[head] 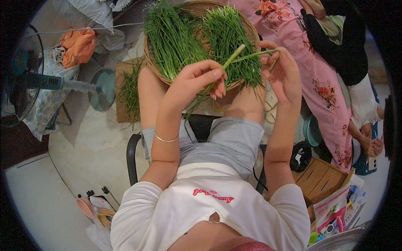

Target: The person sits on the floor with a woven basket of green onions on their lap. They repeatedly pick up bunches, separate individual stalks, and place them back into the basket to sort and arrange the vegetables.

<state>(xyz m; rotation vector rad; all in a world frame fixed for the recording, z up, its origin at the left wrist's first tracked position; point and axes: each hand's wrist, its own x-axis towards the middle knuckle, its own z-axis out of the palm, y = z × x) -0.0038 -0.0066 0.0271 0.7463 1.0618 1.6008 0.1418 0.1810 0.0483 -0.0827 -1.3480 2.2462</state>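
Note:
A round wicker basket (pixel 149 59) rests at my knees. Long green chives (pixel 172 40) fill its left side, and a second bundle of chives (pixel 224 34) lies on the right with pale ends pointing away from me. Above the near rim, my left hand (pixel 205 77) grips a chive stalk (pixel 231 59) with its whitish base tilted up and right; its green leaves trail down toward my lap. My right hand (pixel 281 69) pinches a green leaf strand that stretches across from the stalk, with fingers bent around its end.
On the left, cardboard (pixel 125 113) holds loose chive scraps (pixel 132 84) beside a standing fan (pixel 47 80). A pink floral cloth (pixel 326 94) drapes along the right, where another person's hands (pixel 372 146) are visible. Below are a wooden cabinet (pixel 323 180) and black chair armrest (pixel 132 160).

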